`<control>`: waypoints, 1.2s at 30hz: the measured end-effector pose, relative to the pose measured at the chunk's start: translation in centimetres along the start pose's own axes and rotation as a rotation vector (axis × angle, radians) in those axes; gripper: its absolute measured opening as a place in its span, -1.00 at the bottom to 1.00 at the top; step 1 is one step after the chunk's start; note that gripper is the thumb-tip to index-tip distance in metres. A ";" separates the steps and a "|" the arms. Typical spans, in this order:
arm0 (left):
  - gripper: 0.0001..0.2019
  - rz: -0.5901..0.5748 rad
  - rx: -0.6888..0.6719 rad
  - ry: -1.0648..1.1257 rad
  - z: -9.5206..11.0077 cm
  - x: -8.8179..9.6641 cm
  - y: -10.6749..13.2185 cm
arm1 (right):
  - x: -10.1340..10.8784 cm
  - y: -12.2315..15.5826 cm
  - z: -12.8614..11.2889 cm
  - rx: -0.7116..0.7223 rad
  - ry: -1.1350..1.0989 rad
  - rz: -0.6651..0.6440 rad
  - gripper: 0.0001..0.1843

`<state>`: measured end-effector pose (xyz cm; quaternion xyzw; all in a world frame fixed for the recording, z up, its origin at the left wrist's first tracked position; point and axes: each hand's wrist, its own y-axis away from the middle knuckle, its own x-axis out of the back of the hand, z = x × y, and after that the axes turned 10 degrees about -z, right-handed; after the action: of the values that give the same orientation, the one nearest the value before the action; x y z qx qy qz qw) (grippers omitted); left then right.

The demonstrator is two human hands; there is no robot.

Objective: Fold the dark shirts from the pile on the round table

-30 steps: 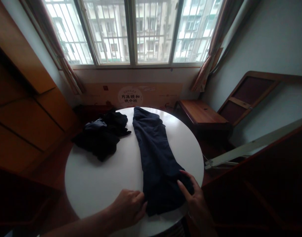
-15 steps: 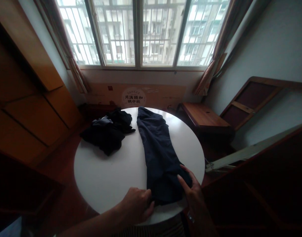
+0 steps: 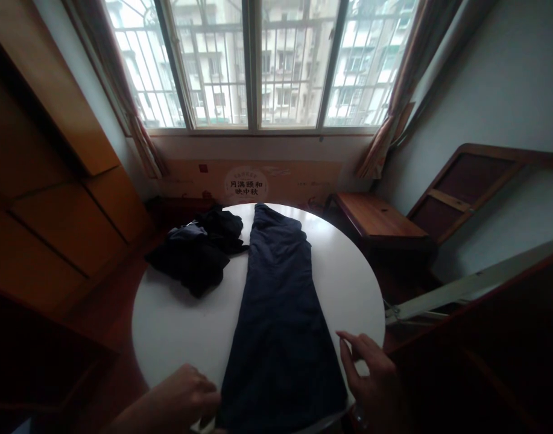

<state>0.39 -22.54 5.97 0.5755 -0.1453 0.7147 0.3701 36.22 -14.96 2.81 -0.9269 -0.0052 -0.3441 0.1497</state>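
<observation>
A long dark navy garment, which looks like folded trousers, lies lengthwise across the round white table. Its wide end is at the near edge and its far end is bunched. My left hand is closed at the near left corner of the cloth, fingers curled and partly hidden. Just off the garment's right edge, my right hand is open, with forefinger stretched out and thumb close to it; nothing shows between them. A crumpled heap of black clothing with a grey patch sits at the table's far left.
Behind the table are a printed banner and a barred window. A wooden bench stands at the back right, near a wood-framed panel by the wall. Wooden cabinets line the left side.
The garment's near end has spread wider and come closer to me. My left hand has moved left and nearer; my right hand has moved right, off the cloth. The view has tilted slightly up.
</observation>
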 end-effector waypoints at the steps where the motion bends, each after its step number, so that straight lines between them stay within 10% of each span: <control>1: -0.83 0.049 0.001 -0.010 -0.7 1.2 -0.9 | 0.0 -1.9 -0.6 0.081 0.055 -0.009 -0.71; 8: -0.70 0.395 0.154 -0.097 -11.5 10.8 -20.0 | -4.2 -21.1 -5.3 0.349 0.501 -0.388 -0.76; 14: -0.56 0.203 0.402 -0.147 -20.2 14.4 -33.5 | -6.3 -27.7 -3.6 0.350 0.570 -0.364 -0.61; 21: -0.31 0.118 0.584 -0.040 -26.9 12.2 -35.4 | -8.1 -29.7 1.1 0.348 0.596 -0.412 -0.61; 27: -0.29 0.127 0.573 -0.070 -27.8 11.5 -36.0 | -8.9 -30.2 0.8 0.422 0.553 -0.492 -0.61; 36: -0.30 0.094 0.576 -0.093 -27.6 11.9 -36.0 | -12.5 -20.0 -3.4 0.736 0.380 -0.818 -0.12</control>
<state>4.99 23.90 0.97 0.6817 0.0202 0.7155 0.1513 22.26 4.36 2.73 -0.6585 -0.4550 -0.5100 0.3151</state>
